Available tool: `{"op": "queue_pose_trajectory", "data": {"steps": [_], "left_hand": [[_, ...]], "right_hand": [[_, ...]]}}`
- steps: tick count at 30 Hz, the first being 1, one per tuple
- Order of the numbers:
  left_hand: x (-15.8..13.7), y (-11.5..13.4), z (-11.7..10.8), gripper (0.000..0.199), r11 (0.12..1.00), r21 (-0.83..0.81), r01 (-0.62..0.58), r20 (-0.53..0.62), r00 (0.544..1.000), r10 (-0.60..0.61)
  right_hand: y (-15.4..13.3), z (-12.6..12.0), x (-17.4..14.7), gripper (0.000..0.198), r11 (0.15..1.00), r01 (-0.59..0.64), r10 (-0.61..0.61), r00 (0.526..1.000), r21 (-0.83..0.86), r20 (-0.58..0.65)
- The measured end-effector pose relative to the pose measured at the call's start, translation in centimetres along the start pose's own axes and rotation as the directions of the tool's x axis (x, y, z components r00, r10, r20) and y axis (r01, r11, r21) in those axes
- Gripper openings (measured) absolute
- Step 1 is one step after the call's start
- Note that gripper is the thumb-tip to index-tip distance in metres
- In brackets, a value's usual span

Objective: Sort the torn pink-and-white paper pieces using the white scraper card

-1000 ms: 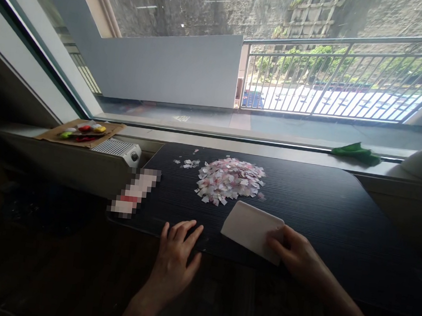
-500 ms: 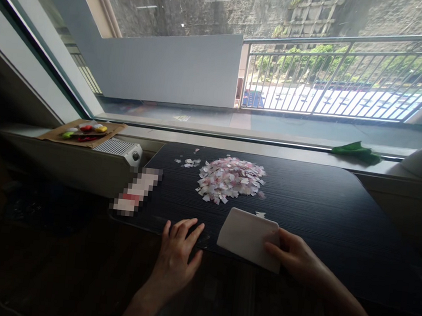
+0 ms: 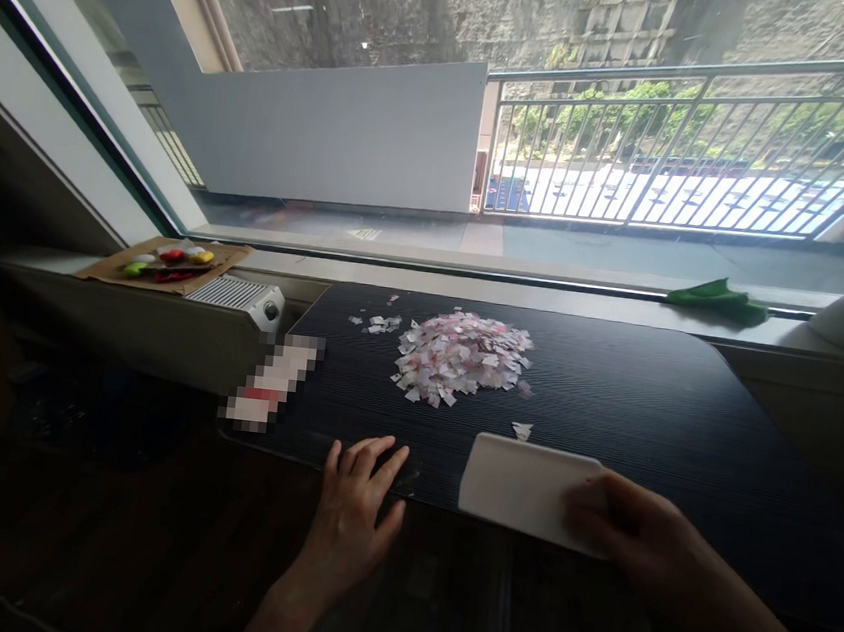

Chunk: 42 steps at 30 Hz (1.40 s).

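A heap of small cut paper pieces (image 3: 463, 359), white with pink, lies on the black wood-grain table (image 3: 631, 398). My right hand (image 3: 615, 522) grips the right end of a flat white rectangular piece (image 3: 525, 488) with rounded corners; it could be a lid or a shallow tray. That piece is at the table's near edge. Just beyond it lies a small white paper scrap (image 3: 522, 431). My left hand (image 3: 357, 500) rests at the near edge with its fingers spread and nothing in them, left of the white piece.
A few loose paper bits (image 3: 382, 325) lie left of the heap. A blurred-out item (image 3: 271, 386) is on the table's left corner. Beyond stand a white heater (image 3: 243, 299) and cardboard (image 3: 102, 267) with colourful objects. Green cloth or plastic (image 3: 721, 302) lies on the sill.
My right hand has moved right and slightly nearer with the white piece, whose tilt has changed. The small scrap beyond it shows more fully. My left hand stays in place.
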<state>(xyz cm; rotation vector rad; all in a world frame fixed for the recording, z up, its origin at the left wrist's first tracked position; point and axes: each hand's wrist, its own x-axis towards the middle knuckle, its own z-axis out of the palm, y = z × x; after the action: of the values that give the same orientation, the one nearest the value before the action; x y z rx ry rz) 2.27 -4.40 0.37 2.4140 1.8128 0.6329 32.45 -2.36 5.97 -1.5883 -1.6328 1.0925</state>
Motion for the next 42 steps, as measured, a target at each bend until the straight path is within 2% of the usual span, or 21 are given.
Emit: {"op": "queue_pose_trajectory", "data": {"steps": [2, 5, 8, 14, 20, 23, 27, 31, 35, 38, 42], "left_hand": [[-0.1, -0.2, 0.3, 0.050, 1.000, 0.011, -0.010, -0.018, 1.000, 0.010], [-0.1, -0.5, 0.5, 0.049, 0.999, 0.025, -0.030, -0.044, 0.999, 0.031], [-0.2, -0.7, 0.7, 0.048, 0.999, 0.038, -0.040, -0.053, 0.998, 0.042], [-0.3, -1.3, 0.7, 0.050, 0.996, 0.068, -0.058, -0.023, 0.998, 0.060], [-0.3, -1.9, 0.7, 0.052, 0.994, 0.088, -0.069, -0.001, 0.998, 0.069], [-0.3, -2.1, 0.8, 0.050, 0.992, 0.098, -0.077, -0.008, 0.997, 0.079], [-0.3, -2.3, 1.0, 0.050, 0.990, 0.109, -0.094, -0.011, 0.995, 0.096], [-0.3, -2.3, 1.0, 0.047, 0.989, 0.112, -0.098, -0.038, 0.994, 0.102], [-0.2, -2.6, 0.9, 0.047, 0.986, 0.130, -0.100, -0.015, 0.995, 0.103], [-0.2, -2.8, 0.9, 0.048, 0.984, 0.142, -0.103, -0.004, 0.994, 0.105], [-0.3, -2.8, 1.0, 0.047, 0.987, 0.136, -0.090, -0.017, 0.995, 0.093]], "right_hand": [[0.6, -1.4, 0.5, 0.025, 0.997, -0.001, 0.013, 0.988, 0.073, -0.154], [1.7, -3.4, 2.5, 0.028, 0.995, -0.005, 0.041, 0.930, 0.097, -0.365], [2.7, -4.7, 4.7, 0.027, 0.999, 0.000, 0.018, 0.904, 0.042, -0.427], [3.6, -4.7, 6.1, 0.027, 1.000, 0.021, -0.022, 0.924, -0.005, -0.382], [4.1, -3.7, 6.0, 0.039, 0.984, 0.043, 0.000, 0.971, 0.175, -0.238], [3.8, -4.7, 6.0, 0.038, 0.989, 0.019, -0.004, 0.995, 0.148, -0.102], [3.2, -7.7, 5.0, 0.029, 0.995, -0.036, 0.029, 0.997, 0.093, 0.071], [3.3, -9.6, 4.2, 0.029, 0.992, -0.057, 0.057, 0.998, 0.114, 0.008], [3.9, -8.9, 4.5, 0.028, 0.988, -0.058, 0.067, 0.996, 0.141, -0.058], [4.0, -8.0, 4.8, 0.023, 0.989, -0.087, 0.089, 0.996, 0.117, -0.012], [3.9, -7.7, 4.4, 0.022, 0.992, -0.100, 0.090, 0.988, 0.071, 0.129]]}}
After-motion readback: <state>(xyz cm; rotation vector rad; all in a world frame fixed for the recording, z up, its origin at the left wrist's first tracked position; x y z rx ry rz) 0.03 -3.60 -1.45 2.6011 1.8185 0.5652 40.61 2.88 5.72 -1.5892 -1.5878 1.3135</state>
